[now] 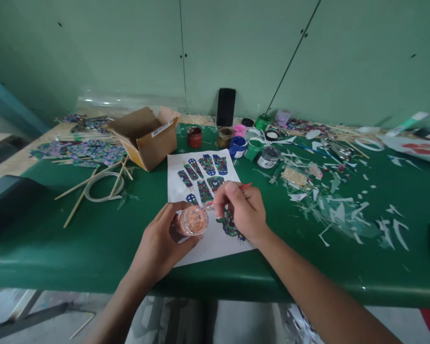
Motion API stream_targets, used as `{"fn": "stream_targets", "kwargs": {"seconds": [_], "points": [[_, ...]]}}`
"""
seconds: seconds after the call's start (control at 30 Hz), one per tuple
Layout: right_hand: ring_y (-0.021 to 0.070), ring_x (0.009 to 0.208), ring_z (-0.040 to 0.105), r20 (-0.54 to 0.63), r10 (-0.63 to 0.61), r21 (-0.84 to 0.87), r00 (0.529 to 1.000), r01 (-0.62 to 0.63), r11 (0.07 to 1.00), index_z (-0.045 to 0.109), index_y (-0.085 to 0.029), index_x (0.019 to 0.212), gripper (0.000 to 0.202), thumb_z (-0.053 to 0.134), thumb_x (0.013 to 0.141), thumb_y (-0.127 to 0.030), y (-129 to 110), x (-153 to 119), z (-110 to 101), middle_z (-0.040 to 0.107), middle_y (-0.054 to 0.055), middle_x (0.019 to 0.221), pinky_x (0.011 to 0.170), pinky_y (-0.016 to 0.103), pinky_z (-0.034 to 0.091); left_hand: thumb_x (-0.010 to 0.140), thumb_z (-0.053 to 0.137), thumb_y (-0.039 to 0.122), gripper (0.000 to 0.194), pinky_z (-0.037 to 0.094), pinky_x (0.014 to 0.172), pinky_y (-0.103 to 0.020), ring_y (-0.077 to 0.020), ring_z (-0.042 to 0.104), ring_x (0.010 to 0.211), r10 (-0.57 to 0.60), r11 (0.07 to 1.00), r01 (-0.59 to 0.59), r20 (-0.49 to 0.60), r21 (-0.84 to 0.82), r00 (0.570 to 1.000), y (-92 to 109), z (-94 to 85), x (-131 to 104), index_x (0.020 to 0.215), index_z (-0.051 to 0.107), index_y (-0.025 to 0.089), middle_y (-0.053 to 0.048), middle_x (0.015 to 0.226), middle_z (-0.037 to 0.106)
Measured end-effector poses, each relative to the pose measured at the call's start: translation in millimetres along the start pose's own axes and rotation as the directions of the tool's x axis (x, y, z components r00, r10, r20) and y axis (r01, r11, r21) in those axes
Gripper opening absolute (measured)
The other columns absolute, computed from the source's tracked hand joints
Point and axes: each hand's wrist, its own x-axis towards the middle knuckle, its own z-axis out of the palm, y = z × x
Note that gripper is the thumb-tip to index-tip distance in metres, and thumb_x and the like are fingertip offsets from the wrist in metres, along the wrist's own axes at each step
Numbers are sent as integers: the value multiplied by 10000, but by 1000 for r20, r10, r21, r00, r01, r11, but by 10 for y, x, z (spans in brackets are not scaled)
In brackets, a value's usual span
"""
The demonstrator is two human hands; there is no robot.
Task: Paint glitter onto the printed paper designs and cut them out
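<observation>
My left hand (161, 236) is wrapped round a small clear jar (192, 220) of peach-coloured paint, tilted so its open mouth faces me. Between the fingers of my right hand (245, 210) is a thin red paintbrush (246, 185), its tip end close to the jar's rim; whether the tip touches the paint I cannot tell. Beneath both hands lies a white paper sheet (177, 165) bearing several painted cut-out pieces (205, 191) in dark green, blue and red. A curly painted piece (229, 225) is partly hidden under my right hand.
Behind the sheet stand several paint jars, including a red jar (194, 137) and a blue jar (238, 146). A cardboard box (157, 148) is at left, near a coiled clear tube (103, 198) and wooden sticks. Paper scraps (340, 212) litter the right; a phone (225, 107) leans behind.
</observation>
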Motion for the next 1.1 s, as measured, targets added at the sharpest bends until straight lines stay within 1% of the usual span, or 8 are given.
{"fn": "stream_targets", "kwargs": {"seconds": [0.13,0.23,0.37,0.47,0.53,0.73,0.93,1.1], "points": [[94,356,504,-148,104,116,984,-87,989,597,-213,611,490,506,878,-613,-13,17,-62,552,-29,435,361,225,404,699,725,295,423,554,700,-297,-170,668,776,24,998,-22,-29,65,999,-5,-34,-15,1093,572,268,-3,960,686],[110,347,519,-244,125,148,962,-90,985,607,-208,656,467,500,886,-601,-42,-114,-141,564,-28,440,367,246,428,718,715,326,418,559,736,-304,-188,682,836,101,989,-103,20,106,995,-46,-100,-21,1105,569,268,-14,1000,690],[108,331,496,-407,94,124,909,-47,991,577,-208,598,460,549,871,-578,-145,-410,-292,518,-40,412,359,249,440,715,725,381,459,554,757,-300,-199,688,868,170,978,-183,133,100,977,-153,-213,-11,1132,565,275,-18,1027,696],[86,280,400,-513,91,78,853,-59,995,549,-210,557,444,597,859,-533,-195,-589,-390,440,-68,358,346,247,438,714,723,414,468,554,736,-304,-211,691,860,158,982,-172,161,76,974,-218,-264,7,1134,566,279,-26,1045,699],[93,282,420,-550,96,25,830,-99,995,562,-207,572,425,590,872,-508,-184,-659,-427,449,-65,352,368,257,464,704,725,437,474,557,717,-316,-223,691,842,141,987,-152,173,57,975,-237,-274,18,1124,573,278,-35,1035,703],[125,344,537,-498,179,-40,848,-229,973,570,-205,623,455,532,888,-573,-64,-686,-404,547,-32,397,439,276,529,670,735,454,480,565,724,-334,-231,686,836,117,993,-120,186,6,975,-238,-259,13,1092,591,278,-40,1028,703],[97,327,505,-466,264,-86,845,-340,936,523,-211,610,441,548,891,-551,-25,-672,-378,517,-49,383,402,234,478,719,706,385,449,541,794,-332,-215,666,911,97,995,-101,198,11,975,-230,-258,-15,1133,568,282,-32,1092,682],[95,346,538,-462,282,-110,841,-369,923,521,-208,629,423,551,894,-538,-40,-661,-381,560,-39,417,373,205,442,725,705,407,462,542,723,-309,-210,673,889,125,991,-134,201,31,972,-257,-247,-11,1149,552,304,-24,1096,682]]}}
